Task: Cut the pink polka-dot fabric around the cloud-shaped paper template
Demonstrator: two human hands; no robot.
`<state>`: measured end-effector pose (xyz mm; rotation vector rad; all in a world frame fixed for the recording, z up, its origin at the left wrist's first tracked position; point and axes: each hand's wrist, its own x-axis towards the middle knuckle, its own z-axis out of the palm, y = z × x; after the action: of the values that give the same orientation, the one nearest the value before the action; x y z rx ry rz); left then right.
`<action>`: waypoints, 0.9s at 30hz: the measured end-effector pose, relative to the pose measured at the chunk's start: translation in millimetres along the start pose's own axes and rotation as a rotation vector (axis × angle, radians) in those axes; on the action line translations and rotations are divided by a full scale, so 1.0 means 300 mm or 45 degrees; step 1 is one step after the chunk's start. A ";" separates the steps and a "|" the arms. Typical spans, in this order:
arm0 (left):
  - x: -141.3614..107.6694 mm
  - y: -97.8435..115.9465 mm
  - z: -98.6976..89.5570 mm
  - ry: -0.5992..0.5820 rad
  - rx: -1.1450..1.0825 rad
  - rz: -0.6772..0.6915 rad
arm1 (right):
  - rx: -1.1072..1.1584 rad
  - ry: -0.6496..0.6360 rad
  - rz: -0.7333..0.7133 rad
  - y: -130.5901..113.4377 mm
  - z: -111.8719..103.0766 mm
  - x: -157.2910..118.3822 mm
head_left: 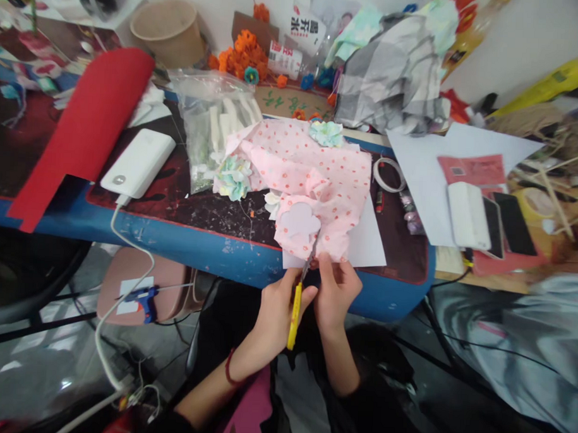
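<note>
My left hand point(277, 311) is closed around the yellow handles of a pair of scissors point(295, 318). The blades point away from me and lie at a slit in pink fabric with small red dots point(339, 199). Beside them, my right hand point(336, 291) pinches the near edge of this fabric. On the cloth, just left of the blades, rests a white flower-shaped paper template point(299, 222). White paper point(366, 241) shows under the fabric. Pale green-blue fabric flowers point(233, 176) touch its left side.
A white power bank point(138, 164) with a cable lies to the left, next to red felt-like material point(91, 121). Behind are a clear plastic bag point(201, 131) and orange flowers point(245, 54). Phones point(514, 224) sit right; a blue glue gun point(146, 300) rests on a stool.
</note>
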<state>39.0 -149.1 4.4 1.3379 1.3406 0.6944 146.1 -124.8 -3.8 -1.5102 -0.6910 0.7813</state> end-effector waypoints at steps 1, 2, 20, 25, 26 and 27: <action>0.001 -0.001 0.000 0.015 -0.009 0.001 | -0.004 0.005 0.002 0.003 0.000 0.000; 0.001 -0.002 0.001 0.027 -0.020 0.001 | -0.010 0.009 0.003 0.005 -0.001 0.000; -0.007 -0.003 0.006 -0.026 -0.186 0.076 | -0.035 0.050 -0.033 -0.011 -0.003 -0.006; -0.001 0.011 0.013 0.046 -0.186 0.040 | -0.035 0.023 -0.057 0.000 -0.003 -0.017; 0.001 0.015 0.012 0.060 -0.181 0.031 | -0.039 0.020 -0.060 0.004 -0.005 -0.018; 0.002 0.020 0.011 0.070 -0.177 0.021 | -0.045 0.019 -0.063 0.008 -0.006 -0.018</action>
<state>44.1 -148.1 8.8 1.2280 1.3014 0.8255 144.4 -130.5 -5.6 -1.5235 -0.7316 0.7234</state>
